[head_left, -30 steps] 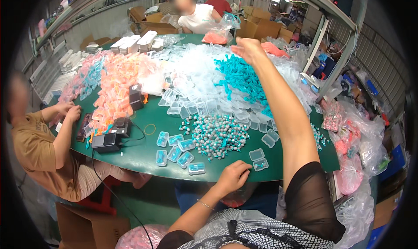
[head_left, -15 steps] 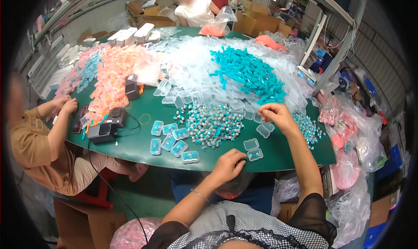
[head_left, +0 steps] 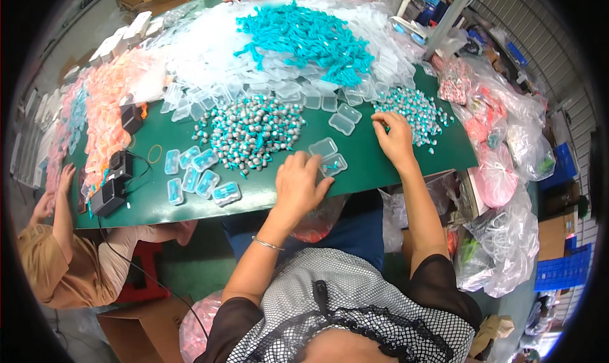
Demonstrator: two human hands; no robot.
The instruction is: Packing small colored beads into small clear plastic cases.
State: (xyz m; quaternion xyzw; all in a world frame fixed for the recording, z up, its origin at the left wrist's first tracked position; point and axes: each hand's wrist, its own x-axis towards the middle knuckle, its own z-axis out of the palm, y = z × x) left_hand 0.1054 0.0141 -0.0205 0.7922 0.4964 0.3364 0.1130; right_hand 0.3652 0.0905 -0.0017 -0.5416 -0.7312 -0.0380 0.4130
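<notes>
Beside my left hand (head_left: pixel 297 184) lies a small clear hinged plastic box (head_left: pixel 332 165), its lid folded back and a few teal pieces inside. That hand's fingers stretch forward with the thumb apart, close to the box's left side. My right hand (head_left: pixel 394 136) is at the left edge of a heap of tiny teal-and-white pieces (head_left: pixel 415 112). Its thumb and fingertips are drawn together; anything between them is too small to see. Between the hands, farther back, is another opened clear box (head_left: pixel 345 118). A heap of grey-and-teal pieces (head_left: pixel 257 131) spreads left of it.
Several closed clear boxes (head_left: pixel 207 183) with teal contents lie at left on the green table (head_left: pixel 254 209). Behind are clear empty cases (head_left: pixel 203 61) and a teal heap (head_left: pixel 304 39). Black devices (head_left: pixel 109 197) with a cable stand near a co-worker's arm (head_left: pixel 62 198). Plastic bags (head_left: pixel 501 230) crowd the right.
The view has tipped down and shifted right. My right hand has moved closer to the teal-and-white heap. My left fingers are more stretched out. The co-worker's hands have moved apart.
</notes>
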